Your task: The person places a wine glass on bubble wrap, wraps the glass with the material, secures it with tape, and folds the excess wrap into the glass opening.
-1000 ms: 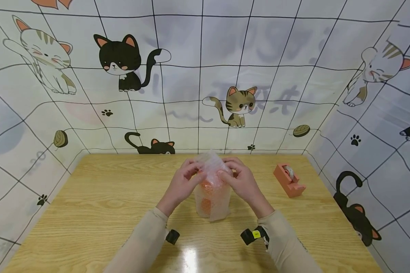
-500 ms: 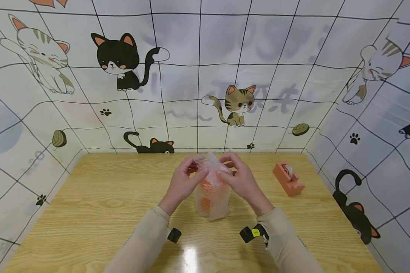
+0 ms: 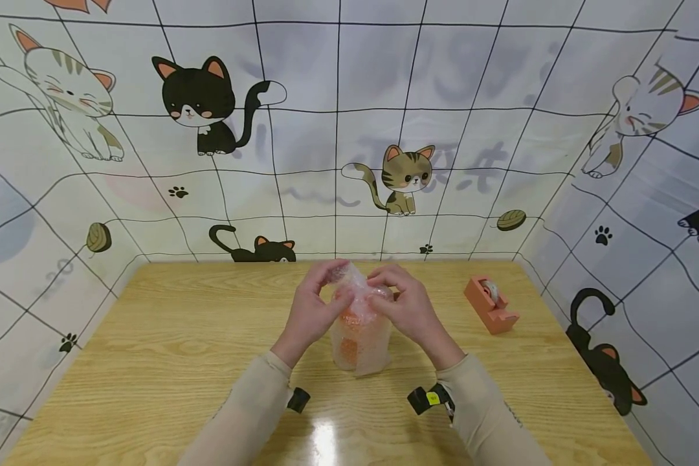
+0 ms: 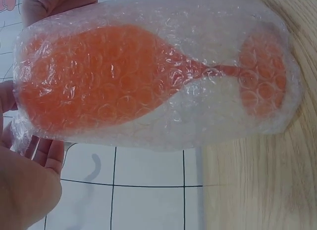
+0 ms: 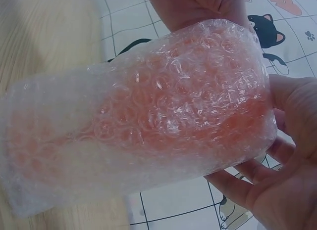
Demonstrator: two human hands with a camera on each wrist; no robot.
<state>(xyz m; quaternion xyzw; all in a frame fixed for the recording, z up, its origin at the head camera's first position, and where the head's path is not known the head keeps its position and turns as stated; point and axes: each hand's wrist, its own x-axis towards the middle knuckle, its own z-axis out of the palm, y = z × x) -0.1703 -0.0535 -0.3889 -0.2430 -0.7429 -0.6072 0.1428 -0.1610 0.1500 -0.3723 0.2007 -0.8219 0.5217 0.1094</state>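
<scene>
An orange wine glass [image 4: 109, 76] is wrapped in clear bubble wrap [image 3: 374, 346] and stands upright on the table. Its bowl, thin stem and round foot show through the wrap in the left wrist view. At the top of the bundle, my left hand [image 3: 311, 316] pinches the loose bubble wrap between thumb and fingers. Opposite it, my right hand [image 3: 412, 307] holds the wrap's upper edge, thumb in front and fingers behind. The glass's rim is covered by the gathered wrap, and some fingertips are hidden behind it.
An orange tape dispenser [image 3: 492, 305] with a roll of clear tape stands on the wooden table [image 3: 210, 323], right of the hands. A cat-patterned cloth [image 3: 303, 142] hangs behind the table and at both sides.
The wrap's top has been folded down and gathered lower. My left fingers rose toward its top left corner, and my right fingers moved inward over the top. The dispenser stays put.
</scene>
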